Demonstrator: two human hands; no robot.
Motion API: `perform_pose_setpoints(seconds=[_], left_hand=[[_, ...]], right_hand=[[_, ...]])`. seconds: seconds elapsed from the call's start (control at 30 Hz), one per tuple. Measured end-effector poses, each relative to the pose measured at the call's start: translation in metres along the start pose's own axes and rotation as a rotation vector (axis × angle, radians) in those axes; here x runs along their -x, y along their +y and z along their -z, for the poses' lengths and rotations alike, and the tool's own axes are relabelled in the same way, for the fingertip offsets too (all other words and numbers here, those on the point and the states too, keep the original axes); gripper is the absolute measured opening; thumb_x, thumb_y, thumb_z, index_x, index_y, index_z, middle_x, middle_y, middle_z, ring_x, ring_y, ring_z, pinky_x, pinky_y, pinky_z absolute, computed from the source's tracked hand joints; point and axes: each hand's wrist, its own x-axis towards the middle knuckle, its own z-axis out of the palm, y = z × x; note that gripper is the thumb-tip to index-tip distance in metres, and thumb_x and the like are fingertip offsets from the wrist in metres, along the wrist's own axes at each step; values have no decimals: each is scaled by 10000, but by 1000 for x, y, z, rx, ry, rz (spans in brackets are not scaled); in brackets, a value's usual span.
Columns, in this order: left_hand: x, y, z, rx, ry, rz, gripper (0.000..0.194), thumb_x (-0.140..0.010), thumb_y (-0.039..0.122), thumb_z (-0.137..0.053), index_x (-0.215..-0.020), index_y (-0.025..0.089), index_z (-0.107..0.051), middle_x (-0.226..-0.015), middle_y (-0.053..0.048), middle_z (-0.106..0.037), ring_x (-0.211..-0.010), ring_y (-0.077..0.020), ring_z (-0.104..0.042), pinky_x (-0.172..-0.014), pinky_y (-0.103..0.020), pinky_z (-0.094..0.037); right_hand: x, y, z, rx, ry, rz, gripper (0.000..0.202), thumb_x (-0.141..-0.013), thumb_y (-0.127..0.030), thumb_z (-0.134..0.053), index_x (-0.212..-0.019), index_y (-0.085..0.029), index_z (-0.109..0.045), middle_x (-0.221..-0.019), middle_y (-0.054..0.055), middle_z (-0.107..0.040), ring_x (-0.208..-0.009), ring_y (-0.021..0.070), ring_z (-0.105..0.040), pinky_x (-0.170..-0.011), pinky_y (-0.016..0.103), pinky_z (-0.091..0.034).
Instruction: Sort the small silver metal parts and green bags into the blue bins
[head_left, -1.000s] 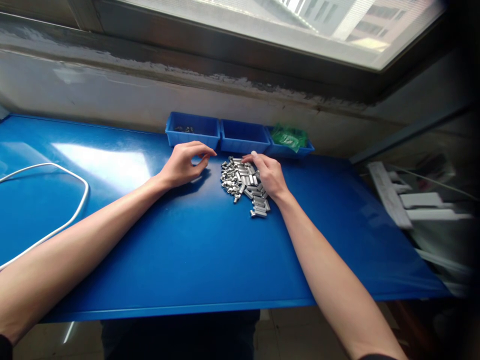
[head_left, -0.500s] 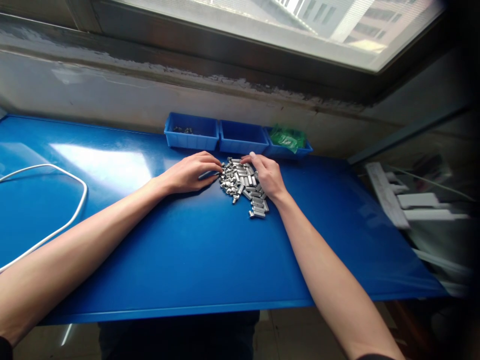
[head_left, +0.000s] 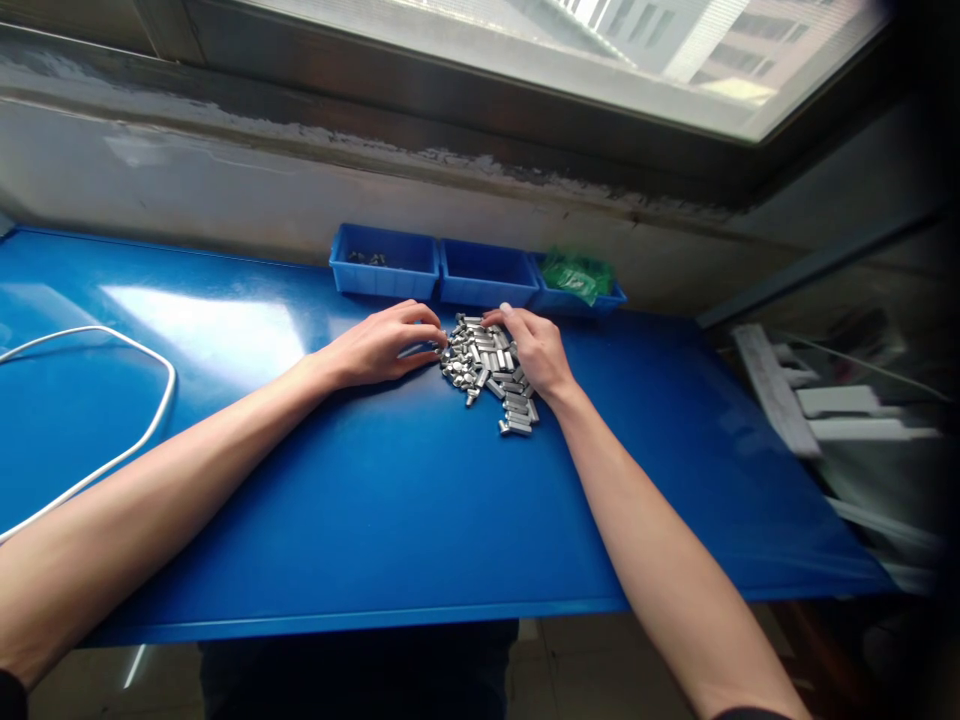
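Observation:
On the blue table a pile of small metal parts lies between my hands. Its left part is short shiny screws (head_left: 459,372); its right part is longer silver metal standoffs (head_left: 491,360), some side by side. My left hand (head_left: 394,342) is at the left edge of the pile, thumb and fingertips brought together at the screws; what is between them is too small to make out. My right hand (head_left: 536,350) rests over the right edge, touching the standoffs, with its fingers apart and loosely bent. Part of the pile is hidden under it.
Behind the pile stand three blue bins: the left bin (head_left: 382,280) holds a few small metal parts, the middle bin (head_left: 487,290) is beside it, and the right one holds a green plastic bag (head_left: 576,275). A white cable (head_left: 169,385) curves across the table's left side.
My left fingers have shifted very slightly at the pile's edge. The right hand and the pile look nearly the same.

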Motion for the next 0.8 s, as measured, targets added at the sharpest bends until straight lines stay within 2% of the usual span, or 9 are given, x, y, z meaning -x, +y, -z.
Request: perform_pose_setpoints(seconds=[0.27,0.47,0.53,0.7,0.77,0.8], left_hand=[[0,0,2,33,-15,84,155,-1010,289,-590,-1068,190,-693,-1073,-88,-678,-962,-202,-655,-848,-317,-539],[-3,1,2,103,117,194,118,-987,271,-595,-1041,182,-652,-869,-28,-697,-727,-132,-638,-672,-244,-505],[-4,1,2,156,201,245,123,-976,284,-615,-1037,181,-643,-827,-16,-711,-699,-126,-661,-669,-239,-522],[-1,-7,4,180,590,404,229,-1015,412,-611,-1099,199,-629,-886,-43,-757,-804,-163,-745,-794,-305,-605],[3,-14,5,148,665,449,274,-1050,471,-551,-1161,228,-614,-953,-57,-773,-867,-182,-760,-812,-333,-617],[4,-18,4,135,667,459,302,-1063,496,-518,-1200,242,-605,-1002,-65,-778,-911,-192,-765,-826,-345,-622]], right_hand=[[0,0,0,15,-9,-1,545,-997,-691,-502,-897,-269,-832,-1093,35,-818,-1141,263,-721,-1074,387,-481],[0,-1,0,18,-5,-12,574,-983,-718,-499,-869,-257,-821,-1089,44,-819,-1131,265,-724,-1071,387,-484],[0,-1,0,21,-6,-12,569,-986,-712,-500,-871,-256,-820,-1087,44,-819,-1132,265,-723,-1069,384,-482],[0,0,0,12,-8,4,536,-999,-673,-512,-881,-254,-824,-1086,43,-819,-1137,264,-722,-1070,387,-474],[0,-1,0,9,-8,-2,529,-999,-668,-518,-874,-254,-823,-1087,44,-820,-1139,266,-723,-1070,390,-475],[0,-1,0,10,-8,-7,529,-998,-669,-518,-870,-256,-822,-1088,43,-820,-1141,266,-723,-1070,390,-475]])
